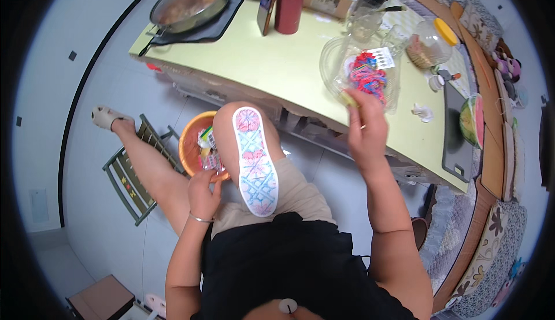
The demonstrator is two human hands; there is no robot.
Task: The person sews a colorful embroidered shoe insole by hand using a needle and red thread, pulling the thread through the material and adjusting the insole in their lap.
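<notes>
Across my raised thigh lies a white insole [256, 164] stitched in pink and blue patterns. My left hand [202, 195] is beside that thigh, next to the rim of an orange tub [186, 143]. Its fingers are curled in, and whatever they may hold is hidden. Over the table's front edge, my right hand [368, 124] is closed, with a small yellow-green thing [348, 98] at its fingertips. Just beyond it, red, blue and pink embroidery threads [368, 77] lie bundled on a clear plastic tray [331, 77], beside a white printed card [382, 58].
The pale green table [260, 57] carries a lidded pan [191, 2], a phone [266, 5], a red bottle [289, 5], a tissue box [328, 0], a yellow-lidded jar [428, 45], and a cut watermelon [473, 120] by a dark board [454, 141]. A folding stool [130, 184] stands left.
</notes>
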